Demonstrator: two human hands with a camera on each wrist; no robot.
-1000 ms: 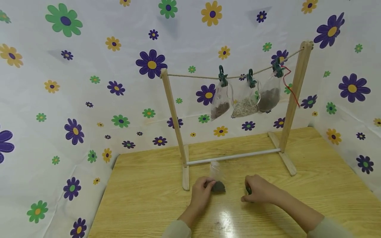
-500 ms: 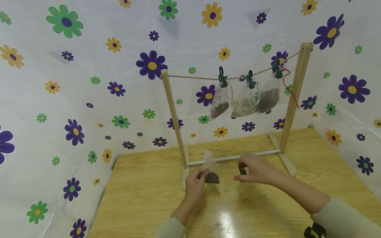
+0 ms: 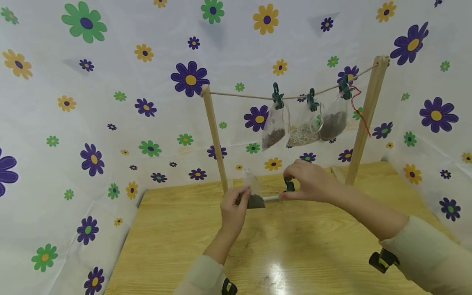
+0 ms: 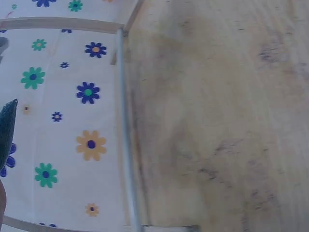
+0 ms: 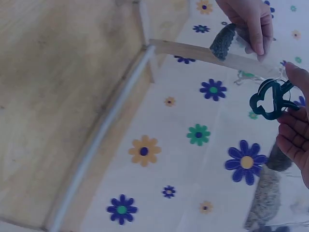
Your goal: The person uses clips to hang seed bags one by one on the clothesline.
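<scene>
My left hand (image 3: 233,209) pinches a small clear plastic bag (image 3: 251,182) with dark grains in its bottom, held up above the table. In the right wrist view the dark filling (image 5: 223,42) bulges beside the fingers of that hand. To its right, my right hand (image 3: 311,182) holds a dark green clothespin (image 3: 289,185) between thumb and fingers. The right wrist view shows this clothespin (image 5: 273,99) with its hook end pointing away from the palm. Only the edge of the bag (image 4: 7,130) shows at the left of the left wrist view.
A wooden rack with a left post (image 3: 215,139), a right post (image 3: 368,119) and a rope (image 3: 239,96) stands on the table (image 3: 177,246). Three filled bags, one brown (image 3: 273,137), one speckled (image 3: 304,133) and one grey (image 3: 333,125), hang there from green clips. A white bar (image 4: 126,130) joins the posts low down.
Both hands have risen from the table toward the rack and shifted slightly left. The bag and the clothespin have come up with them. The hanging bags stay where they were.
</scene>
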